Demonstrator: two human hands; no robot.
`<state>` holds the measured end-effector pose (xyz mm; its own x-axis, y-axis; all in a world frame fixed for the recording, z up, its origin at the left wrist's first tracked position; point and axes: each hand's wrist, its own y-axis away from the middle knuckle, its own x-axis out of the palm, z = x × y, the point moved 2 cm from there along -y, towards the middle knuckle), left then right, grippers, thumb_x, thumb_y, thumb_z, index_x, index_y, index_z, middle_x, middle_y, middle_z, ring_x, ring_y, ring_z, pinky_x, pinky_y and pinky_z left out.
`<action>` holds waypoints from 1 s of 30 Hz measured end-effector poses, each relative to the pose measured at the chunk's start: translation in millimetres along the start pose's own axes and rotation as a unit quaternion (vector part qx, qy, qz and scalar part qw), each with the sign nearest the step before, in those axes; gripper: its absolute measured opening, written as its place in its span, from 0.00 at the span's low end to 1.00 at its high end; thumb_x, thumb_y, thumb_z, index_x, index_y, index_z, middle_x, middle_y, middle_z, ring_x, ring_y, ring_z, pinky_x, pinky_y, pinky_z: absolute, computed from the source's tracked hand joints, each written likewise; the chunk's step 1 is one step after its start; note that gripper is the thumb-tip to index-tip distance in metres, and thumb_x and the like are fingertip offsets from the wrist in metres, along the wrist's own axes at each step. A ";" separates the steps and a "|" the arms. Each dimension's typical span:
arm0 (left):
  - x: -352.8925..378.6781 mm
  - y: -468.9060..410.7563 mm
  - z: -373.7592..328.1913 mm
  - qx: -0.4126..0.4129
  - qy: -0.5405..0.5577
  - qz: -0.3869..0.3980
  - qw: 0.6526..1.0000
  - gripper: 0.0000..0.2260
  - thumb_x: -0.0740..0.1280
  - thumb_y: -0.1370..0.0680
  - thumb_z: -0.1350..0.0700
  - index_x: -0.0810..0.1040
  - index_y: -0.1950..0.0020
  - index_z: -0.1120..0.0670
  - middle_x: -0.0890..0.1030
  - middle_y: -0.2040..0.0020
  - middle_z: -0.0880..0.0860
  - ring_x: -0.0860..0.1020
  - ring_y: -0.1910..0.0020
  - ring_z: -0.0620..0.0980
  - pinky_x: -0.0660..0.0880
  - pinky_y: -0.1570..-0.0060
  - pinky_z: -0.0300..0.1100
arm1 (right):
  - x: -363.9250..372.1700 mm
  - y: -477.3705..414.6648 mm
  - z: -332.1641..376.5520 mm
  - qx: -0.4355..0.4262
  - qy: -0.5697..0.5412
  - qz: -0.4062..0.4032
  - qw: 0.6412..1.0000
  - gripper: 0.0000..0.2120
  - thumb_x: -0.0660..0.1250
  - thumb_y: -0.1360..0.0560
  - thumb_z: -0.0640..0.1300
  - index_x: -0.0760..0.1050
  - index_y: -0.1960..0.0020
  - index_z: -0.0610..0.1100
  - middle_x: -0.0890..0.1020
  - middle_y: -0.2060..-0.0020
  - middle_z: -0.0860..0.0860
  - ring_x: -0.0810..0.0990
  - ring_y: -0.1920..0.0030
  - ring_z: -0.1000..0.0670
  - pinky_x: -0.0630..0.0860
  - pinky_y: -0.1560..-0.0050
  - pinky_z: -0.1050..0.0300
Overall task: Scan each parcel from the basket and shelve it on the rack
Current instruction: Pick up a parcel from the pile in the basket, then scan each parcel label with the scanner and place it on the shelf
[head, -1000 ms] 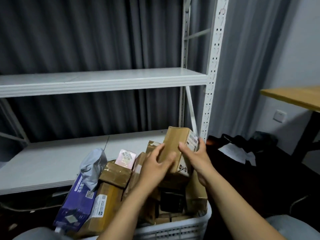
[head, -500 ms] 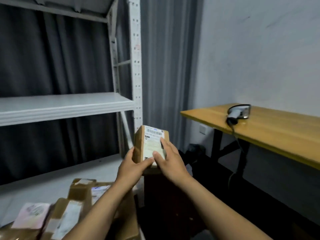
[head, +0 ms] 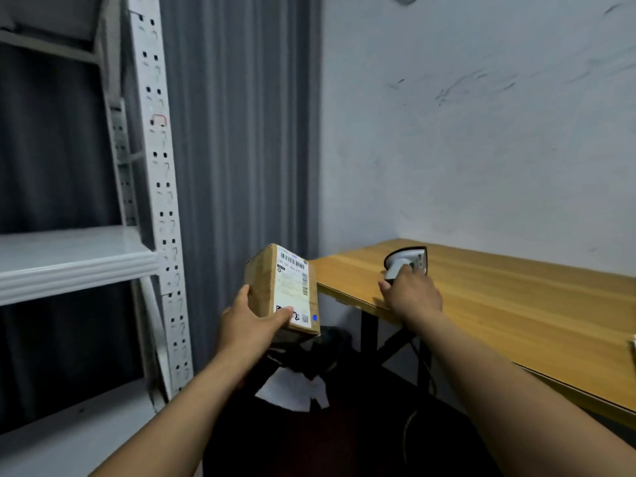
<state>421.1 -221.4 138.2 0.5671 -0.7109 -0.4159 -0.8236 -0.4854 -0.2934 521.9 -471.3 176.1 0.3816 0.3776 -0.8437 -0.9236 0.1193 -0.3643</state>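
Note:
A small brown cardboard parcel (head: 272,287) with a white barcode label stands upright in the air, label facing me. My left hand (head: 249,327) grips it from below, thumb on the label. My right hand (head: 411,297) reaches onto the wooden table (head: 499,321) and closes round the handle of the grey barcode scanner (head: 407,259), which lies on the tabletop. The white metal rack (head: 69,263) is at the left with bare shelves. The basket is out of view.
A grey curtain (head: 241,132) hangs behind the rack and a white wall stands behind the table. Below the parcel lies a dark heap with a white sheet of paper (head: 292,390). The scanner's cable drops under the table's near edge.
My view swung right from the basket to the table. My right hand left the parcel and reached to the scanner. My left hand now holds the parcel alone.

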 end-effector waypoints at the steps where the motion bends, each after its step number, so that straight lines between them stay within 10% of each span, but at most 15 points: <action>1: 3.7 -9.7 3.9 -0.001 -0.007 -0.003 1.000 0.41 0.76 0.33 0.43 0.63 0.24 0.50 0.73 0.32 0.54 0.75 0.37 0.54 0.73 0.38 0.49 | 7.6 -11.0 -0.7 0.013 0.001 0.005 1.000 0.27 0.61 0.21 0.57 0.67 0.32 0.39 0.72 0.34 0.40 0.73 0.35 0.39 0.72 0.41 0.48; 17: 6.8 -32.5 32.4 -0.011 -0.006 -0.014 1.000 0.40 0.75 0.32 0.43 0.63 0.24 0.48 0.72 0.31 0.53 0.74 0.36 0.53 0.70 0.39 0.48 | 33.6 -45.0 7.9 0.076 -0.201 -0.015 0.976 0.12 0.68 0.25 0.47 0.75 0.46 0.40 0.80 0.48 0.42 0.78 0.44 0.39 0.71 0.54 0.54; 21: -23.1 -4.9 19.6 0.005 0.023 -0.021 1.000 0.38 0.75 0.30 0.46 0.63 0.24 0.49 0.73 0.31 0.52 0.73 0.36 0.52 0.69 0.41 0.44 | 14.9 -1.8 27.9 0.064 -0.377 -0.018 0.924 0.27 0.70 0.27 0.45 0.70 0.29 0.44 0.79 0.38 0.44 0.78 0.41 0.41 0.73 0.46 0.51; 24: -56.3 21.8 16.1 0.010 0.029 -0.033 0.999 0.37 0.75 0.30 0.46 0.64 0.25 0.49 0.75 0.33 0.51 0.74 0.37 0.51 0.70 0.40 0.44 | 7.1 34.6 47.3 0.060 -0.458 0.021 0.887 0.31 0.69 0.29 0.41 0.68 0.27 0.47 0.81 0.43 0.44 0.80 0.54 0.45 0.74 0.61 0.55; 30: -141.7 79.6 42.4 -0.020 0.058 -0.057 0.996 0.36 0.74 0.28 0.48 0.62 0.24 0.48 0.75 0.37 0.48 0.75 0.40 0.49 0.73 0.41 0.46 | -4.8 136.9 101.4 -0.044 -0.532 0.146 0.833 0.09 0.69 0.23 0.44 0.77 0.44 0.45 0.81 0.57 0.48 0.77 0.64 0.51 0.71 0.66 0.59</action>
<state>275.4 -137.7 137.3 0.6544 -0.7029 -0.2787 -0.7547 -0.5848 -0.2974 389.9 -363.7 170.2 -0.1508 0.9844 -0.0905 -0.9470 -0.1702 -0.2726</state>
